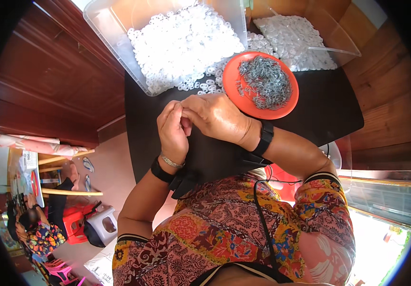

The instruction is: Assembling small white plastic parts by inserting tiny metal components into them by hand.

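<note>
Above the black tabletop (324,102), my left hand (173,133) and my right hand (217,117) meet with their fingertips pressed together. Whatever is pinched between them is hidden behind the fingers. Right beside my right hand lies an orange-red plate (232,71) with a heap of small thin metal pins (268,83). Beyond my hands, a clear plastic bin (108,45) lies tipped toward me, full of small white plastic pieces (181,43) with holes. Some loose white pieces (209,86) have spilled onto the table in front of it.
A second clear container (343,45) at the back right has a clear bag of white pieces (296,40). A black cable (262,205) hangs down my front. At far left another person (39,229) sits at a table, near red and grey stools (101,226).
</note>
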Demonstrator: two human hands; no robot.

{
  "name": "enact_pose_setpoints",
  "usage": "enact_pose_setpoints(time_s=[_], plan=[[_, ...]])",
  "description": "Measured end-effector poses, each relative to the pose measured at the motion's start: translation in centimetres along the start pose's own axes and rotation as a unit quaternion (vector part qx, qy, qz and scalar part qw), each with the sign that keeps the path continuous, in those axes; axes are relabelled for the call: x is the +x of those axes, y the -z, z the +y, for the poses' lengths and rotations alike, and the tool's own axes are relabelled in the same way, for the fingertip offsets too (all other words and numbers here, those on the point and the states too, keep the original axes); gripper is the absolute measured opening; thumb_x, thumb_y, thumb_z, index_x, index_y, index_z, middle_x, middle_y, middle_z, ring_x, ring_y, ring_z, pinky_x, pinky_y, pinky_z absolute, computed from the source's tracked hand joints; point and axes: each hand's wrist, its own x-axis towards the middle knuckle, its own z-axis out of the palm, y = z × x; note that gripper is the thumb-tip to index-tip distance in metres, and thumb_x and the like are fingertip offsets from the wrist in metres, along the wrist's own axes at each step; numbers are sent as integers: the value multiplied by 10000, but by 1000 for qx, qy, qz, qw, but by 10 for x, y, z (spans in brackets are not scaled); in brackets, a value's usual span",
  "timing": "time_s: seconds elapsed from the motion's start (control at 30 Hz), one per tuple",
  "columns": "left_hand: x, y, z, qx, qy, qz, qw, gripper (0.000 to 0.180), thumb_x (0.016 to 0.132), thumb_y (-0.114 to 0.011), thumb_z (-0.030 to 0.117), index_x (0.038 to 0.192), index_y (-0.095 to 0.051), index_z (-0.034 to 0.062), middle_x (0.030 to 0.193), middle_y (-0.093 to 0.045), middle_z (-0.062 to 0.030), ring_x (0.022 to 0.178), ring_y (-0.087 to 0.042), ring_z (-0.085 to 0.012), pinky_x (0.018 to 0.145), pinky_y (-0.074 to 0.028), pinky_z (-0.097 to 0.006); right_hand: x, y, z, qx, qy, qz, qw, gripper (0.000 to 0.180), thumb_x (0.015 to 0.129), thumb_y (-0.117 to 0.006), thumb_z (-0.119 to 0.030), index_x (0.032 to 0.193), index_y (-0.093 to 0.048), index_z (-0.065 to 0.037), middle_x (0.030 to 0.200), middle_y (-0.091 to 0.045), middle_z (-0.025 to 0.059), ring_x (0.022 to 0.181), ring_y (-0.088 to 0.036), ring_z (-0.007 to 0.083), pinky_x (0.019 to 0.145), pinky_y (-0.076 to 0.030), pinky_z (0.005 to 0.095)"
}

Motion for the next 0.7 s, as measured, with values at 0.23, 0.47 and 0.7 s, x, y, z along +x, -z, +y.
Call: enact_pose_setpoints(time_s=[0.23,0.47,0.7], plan=[[11,5,-6,-2,-27,-21,999,289,933,-427,233,700,-476,68,543,-407,12,436,-352,-60,407,-255,-206,10,15,-1,-19,1,64,998,149,799,-638,-145,901,-605,-41,729,-625,135,664,-631,308,577,-503,377],[13,18,-6,18,-38,4,999,288,943,-408,233,716,-477,71,575,-416,7,452,-350,-69,411,-249,-205,50,145,25,-320,-17,267,909,173,791,-696,-159,943,-677,-79,730,-654,107,635,-634,208,599,-495,284],[18,20,0,-16,-28,31,999,268,907,-460,191,680,-503,56,555,-431,10,443,-352,-64,409,-260,-213,52,184,44,-405,-34,204,890,331,768,-643,-92,1091,-621,-19,1014,-633,196,910,-612,363,796,-496,400]])
